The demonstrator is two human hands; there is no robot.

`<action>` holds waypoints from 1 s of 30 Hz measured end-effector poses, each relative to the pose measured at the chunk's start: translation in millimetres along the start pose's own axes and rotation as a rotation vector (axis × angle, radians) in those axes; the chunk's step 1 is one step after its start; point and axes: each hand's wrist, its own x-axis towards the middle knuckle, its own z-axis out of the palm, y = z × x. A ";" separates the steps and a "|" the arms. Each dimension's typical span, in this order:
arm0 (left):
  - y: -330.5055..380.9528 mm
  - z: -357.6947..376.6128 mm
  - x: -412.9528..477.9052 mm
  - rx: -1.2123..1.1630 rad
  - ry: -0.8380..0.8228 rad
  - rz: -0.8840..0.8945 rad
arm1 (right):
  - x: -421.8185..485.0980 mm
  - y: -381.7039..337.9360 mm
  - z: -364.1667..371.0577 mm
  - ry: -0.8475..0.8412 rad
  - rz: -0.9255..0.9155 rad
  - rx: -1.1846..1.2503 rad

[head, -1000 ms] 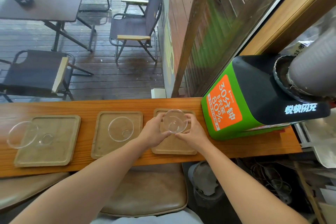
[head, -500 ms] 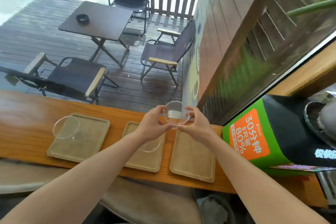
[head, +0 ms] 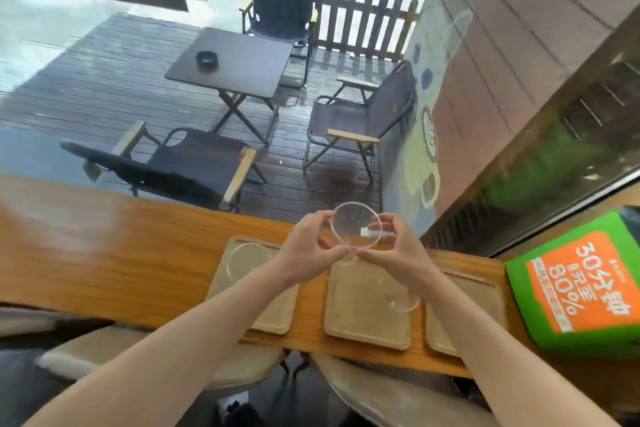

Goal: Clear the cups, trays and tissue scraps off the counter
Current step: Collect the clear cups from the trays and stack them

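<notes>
Wet dark deck (head: 104, 94) outside window — folding table (head: 230, 62), three camp chairs (head: 356, 121), picket fence (head: 360, 21); daylight.

Beyond the window lies a wet dark deck (head: 114, 90) with a folding table (head: 232, 61), a black ashtray (head: 206, 58) on top of it. Three folding chairs surround the table: one behind it (head: 280, 0), one to its right (head: 360, 121), one nearest (head: 180, 163). A picket fence (head: 360, 21) closes the deck's far edge. A green box with an orange label (head: 575, 284) stands at right
</notes>
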 end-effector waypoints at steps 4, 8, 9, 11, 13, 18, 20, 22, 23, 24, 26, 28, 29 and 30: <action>-30.2 -59.2 -20.8 -0.005 -0.022 -0.014 | -5.1 -33.0 62.8 0.008 0.013 0.029; -50.3 -101.7 -31.1 -0.011 -0.027 0.003 | -4.6 -55.9 105.3 0.024 0.016 0.024; -54.7 -110.6 -32.7 -0.015 -0.030 0.003 | -3.8 -60.6 113.6 0.025 0.019 0.025; -61.1 -123.3 -36.9 -0.016 -0.020 0.007 | -2.5 -67.3 126.6 0.022 0.016 0.024; -66.4 -132.6 -41.2 -0.031 -0.006 0.008 | -0.5 -73.5 137.3 0.013 0.005 0.016; -77.8 -156.3 -49.7 -0.054 0.029 -0.028 | 8.9 -89.7 161.2 -0.031 -0.035 -0.002; -80.4 -161.8 -51.5 -0.062 0.035 -0.039 | 11.1 -91.6 167.6 -0.045 -0.044 -0.014; -83.5 -163.4 -52.8 -0.058 0.028 -0.042 | 12.3 -89.0 172.2 -0.056 -0.043 -0.029; -85.6 -162.8 -53.9 -0.052 0.021 -0.046 | 12.1 -86.2 174.4 -0.062 -0.034 -0.032; -88.1 -161.4 -55.4 -0.045 0.013 -0.052 | 11.5 -83.1 176.7 -0.065 -0.024 -0.035; -94.2 -157.2 -58.3 -0.026 0.000 -0.062 | 10.0 -77.9 181.5 -0.063 -0.010 -0.056; -101.7 -152.4 -60.4 -0.007 -0.017 -0.072 | 9.8 -72.5 184.7 -0.058 -0.003 -0.073; -105.9 -149.9 -61.0 0.001 -0.026 -0.078 | 10.1 -69.6 186.1 -0.058 0.001 -0.074; -110.1 -147.5 -61.6 0.011 -0.034 -0.086 | 10.2 -66.7 187.4 -0.063 0.005 -0.079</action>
